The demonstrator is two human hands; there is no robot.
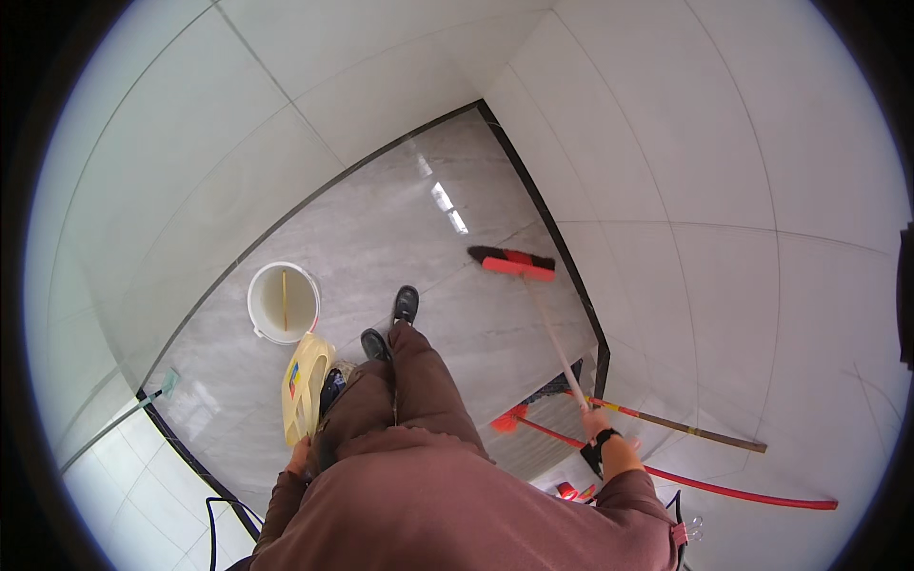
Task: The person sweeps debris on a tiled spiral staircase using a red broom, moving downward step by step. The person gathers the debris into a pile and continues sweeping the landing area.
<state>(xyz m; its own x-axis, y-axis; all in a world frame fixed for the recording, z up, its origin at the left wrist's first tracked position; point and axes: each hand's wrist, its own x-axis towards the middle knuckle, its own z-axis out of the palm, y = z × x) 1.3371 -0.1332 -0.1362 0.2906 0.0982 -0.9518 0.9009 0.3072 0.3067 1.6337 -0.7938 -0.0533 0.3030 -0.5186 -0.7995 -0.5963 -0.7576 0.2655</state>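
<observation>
In my right hand (pixel 594 424) is the pale handle of a push broom (pixel 553 325), gripped near its upper end. Its red head (pixel 518 266) with black and red bristles rests on the floor near the right wall. My left hand (pixel 300 455), partly hidden by its sleeve, is closed on a cream-yellow bag (pixel 303 392) hanging beside my left leg. Dark patterned cloth (pixel 333 385) shows at the bag's side, partly behind my leg. Just beyond the bag stands a white bucket (pixel 258 303) with a yellow stick (pixel 285 300) inside.
A wooden pole (pixel 700 430) and a red-handled brush (pixel 508 420) lean at the right wall (pixel 643 178). A squeegee (pixel 170 383) stands at left. Dark skirting (pixel 528 171) edges the glossy grey floor (pixel 357 221). Small red objects (pixel 566 490) lie behind my right arm.
</observation>
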